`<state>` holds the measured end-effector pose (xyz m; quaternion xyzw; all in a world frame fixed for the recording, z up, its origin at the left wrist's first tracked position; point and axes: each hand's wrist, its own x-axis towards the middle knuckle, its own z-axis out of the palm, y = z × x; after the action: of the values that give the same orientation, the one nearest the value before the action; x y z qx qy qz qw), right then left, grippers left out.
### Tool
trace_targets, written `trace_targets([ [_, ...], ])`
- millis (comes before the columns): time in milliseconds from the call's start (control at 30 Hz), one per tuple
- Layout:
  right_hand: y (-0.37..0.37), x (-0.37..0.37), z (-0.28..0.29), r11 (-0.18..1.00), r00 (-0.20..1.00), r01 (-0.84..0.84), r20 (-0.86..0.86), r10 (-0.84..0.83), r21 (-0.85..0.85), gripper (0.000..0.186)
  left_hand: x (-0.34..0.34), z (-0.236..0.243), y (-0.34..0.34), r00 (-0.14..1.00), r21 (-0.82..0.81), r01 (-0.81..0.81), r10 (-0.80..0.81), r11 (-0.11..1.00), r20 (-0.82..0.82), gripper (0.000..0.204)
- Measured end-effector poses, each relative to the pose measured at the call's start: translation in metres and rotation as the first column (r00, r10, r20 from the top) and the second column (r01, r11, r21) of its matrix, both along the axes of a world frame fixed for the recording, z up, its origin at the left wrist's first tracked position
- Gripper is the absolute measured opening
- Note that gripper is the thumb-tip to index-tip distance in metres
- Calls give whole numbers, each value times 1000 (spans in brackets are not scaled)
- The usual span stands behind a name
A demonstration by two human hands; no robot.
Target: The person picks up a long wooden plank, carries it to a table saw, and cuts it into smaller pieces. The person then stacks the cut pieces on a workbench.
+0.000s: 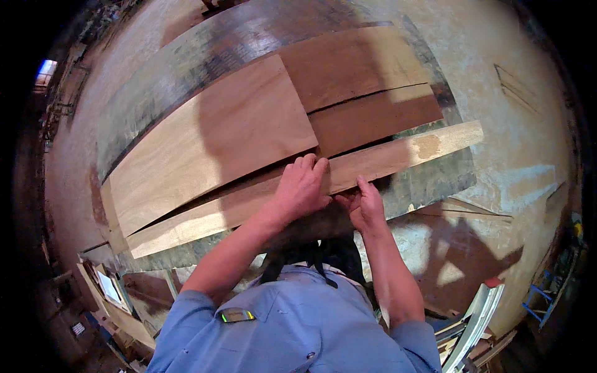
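Observation:
A long, narrow wooden strip lies slantwise along the near side of the worktable, its right end sticking up and out to the right. My left hand grips it near its middle, fingers curled over the far edge. Just to the right, my right hand pinches the near edge, thumb on top and the other fingers partly hidden below. Beyond the strip, a wide pale plywood panel lies at the left, with a dark gap between them. Two browner boards lie at the right: a narrower board and a wider board.
Under the wood is a dark, stained worktable. At lower right, several long pale lengths lean close to my right arm. A wooden frame stands at lower left. Blue metalwork stands at the far right on the concrete floor.

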<state>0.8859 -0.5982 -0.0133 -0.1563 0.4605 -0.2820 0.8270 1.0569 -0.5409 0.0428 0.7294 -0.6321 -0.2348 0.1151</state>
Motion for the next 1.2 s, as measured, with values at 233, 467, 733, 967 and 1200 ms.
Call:
trace_targets([
  [233,31,-11,11,991,992,123,-33,-125,-55,31,-2,15,22,991,17,135,-134,991,-17,81],
  [467,68,-17,14,963,963,236,-98,-249,-132,32,-9,12,40,965,-108,259,-263,960,-19,78],
  [733,92,-35,26,971,941,145,-277,-195,-193,39,-16,1,56,888,-130,451,-458,883,-30,82],
  [967,177,-103,59,899,927,325,-87,-364,-294,29,-49,9,89,816,-179,485,-517,856,-259,69],
  [1200,294,-167,74,766,849,427,-78,-522,-480,29,-115,62,114,698,-49,638,-604,769,-385,71],
])
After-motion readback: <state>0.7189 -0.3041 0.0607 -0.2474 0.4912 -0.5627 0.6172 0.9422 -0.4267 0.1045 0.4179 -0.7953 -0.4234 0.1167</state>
